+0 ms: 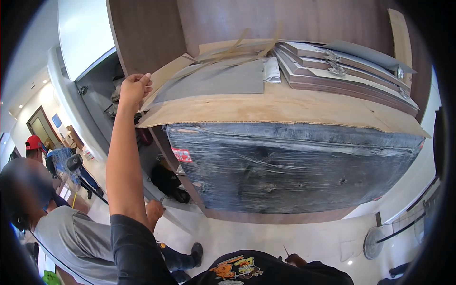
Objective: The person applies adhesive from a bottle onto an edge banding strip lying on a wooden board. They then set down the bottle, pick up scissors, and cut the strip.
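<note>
The left hand [137, 88] is at 10 o'clock, beside the left edge of the cardboard [313, 107]. Its fingers are curled in, narrow; whether they pinch that edge, I cannot tell. The right hand [296, 260], at 5 o'clock, seems closed on a thin rod [285, 249], too small to name.

The cardboard lies at 12 o'clock on top of the wrapped box [285, 171], its front edge reaching a little over. On it rest a grey sheet [218, 80] and, at 2 o'clock, the stacked panels [351, 88] with metal hinges [336, 69].

If the cardboard were pulled at its left corner, I think it could bend or tear, because the panels weigh on the other side. A strong pull could also make the panels slide, as they are stacked unevenly. Anything falling toward 8 o'clock could strike the co-worker [78, 237].
</note>
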The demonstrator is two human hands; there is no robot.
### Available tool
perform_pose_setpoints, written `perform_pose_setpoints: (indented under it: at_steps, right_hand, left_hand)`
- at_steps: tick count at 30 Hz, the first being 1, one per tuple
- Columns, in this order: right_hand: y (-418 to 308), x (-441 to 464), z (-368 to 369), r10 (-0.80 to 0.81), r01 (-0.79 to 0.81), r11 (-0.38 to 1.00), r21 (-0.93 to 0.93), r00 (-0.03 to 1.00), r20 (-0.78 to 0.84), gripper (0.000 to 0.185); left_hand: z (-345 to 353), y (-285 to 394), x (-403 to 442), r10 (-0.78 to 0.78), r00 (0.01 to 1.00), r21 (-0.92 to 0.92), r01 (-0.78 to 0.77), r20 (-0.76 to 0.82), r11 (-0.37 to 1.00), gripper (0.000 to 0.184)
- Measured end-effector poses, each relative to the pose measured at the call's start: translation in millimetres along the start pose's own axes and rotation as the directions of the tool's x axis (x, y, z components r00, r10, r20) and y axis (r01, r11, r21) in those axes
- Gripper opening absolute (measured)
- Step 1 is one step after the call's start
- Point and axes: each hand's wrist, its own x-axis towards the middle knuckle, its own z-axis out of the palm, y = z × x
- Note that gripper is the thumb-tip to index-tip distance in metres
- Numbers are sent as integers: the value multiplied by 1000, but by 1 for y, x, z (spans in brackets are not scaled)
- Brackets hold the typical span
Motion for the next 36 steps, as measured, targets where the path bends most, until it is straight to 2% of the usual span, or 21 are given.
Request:
perform_pose_setpoints:
  at_steps: [2,4,6,7,10,13,16,17,19,22,24,26,27,28,29,31,33,34,35,36]
  right_hand:
    - [-12,-6,-25,86,-91,986,143,995,41,27]
    - [-13,-8,-36,165,-186,944,273,982,97,26]
    - [-7,5,-41,34,-32,999,-27,995,98,28]
    - [-1,13,-40,-30,50,983,-178,993,114,30]
    - [11,20,-29,-24,30,992,-125,998,52,28]
    - [28,24,-21,-141,142,976,-163,990,19,29]
    - [19,12,-54,-124,142,958,-250,989,86,29]
    - [19,12,-62,-195,198,952,-235,980,36,30]
    - [24,14,-78,-332,313,925,-217,941,-59,32]
    - [7,19,-130,-256,255,965,66,967,-2,34]
    - [-20,6,-177,-204,196,962,190,979,23,31]
    - [-5,55,-174,-306,296,934,200,952,22,42]
    - [-21,44,-194,-182,167,959,230,982,45,42]
    - [-48,25,-233,-55,35,967,253,996,69,43]
    - [-49,29,-236,-64,55,957,283,998,21,43]
    - [-55,34,-242,-69,79,944,320,997,-43,43]
    - [-71,20,-251,-78,103,940,326,993,-87,45]
    - [-80,5,-249,-88,122,937,328,989,-116,47]
    - [-75,13,-232,-130,167,947,274,980,-148,47]
    - [-79,2,-226,-77,103,939,328,993,-92,47]
  left_hand:
    - [4,1,4,24,999,9,-24,-36,1000,22]
    - [4,7,6,100,993,-67,-104,-70,992,19]
    - [-1,17,4,163,978,-125,-179,-130,976,17]
    - [-4,26,1,186,968,-147,-212,-169,966,16]
    - [-16,48,-10,262,930,-186,-314,-260,931,17]
    - [-30,64,-23,338,886,-159,-401,-318,902,24]
    - [-54,79,-42,391,843,-92,-452,-370,887,27]
    - [-60,90,-56,397,830,-41,-447,-392,894,31]
    - [-77,98,-73,425,807,-67,-492,-410,868,34]
    - [-103,114,-112,488,742,-34,-564,-459,825,32]
    - [-120,124,-145,557,680,84,-595,-476,799,31]
    - [-137,142,-184,610,610,215,-595,-506,774,33]
    - [-148,150,-207,748,517,592,-469,-417,655,28]
    - [-186,156,-234,808,514,851,-249,-288,462,28]
    - [-224,163,-260,852,501,983,-10,-154,183,29]
    - [-244,206,-316,871,491,924,-343,22,170,20]
    - [-222,253,-382,919,389,536,-790,64,297,5]
    - [-231,262,-421,915,391,558,-784,103,272,5]
    - [-223,264,-451,945,324,514,-806,-34,295,5]
    - [-216,267,-478,951,253,465,-831,-175,307,6]
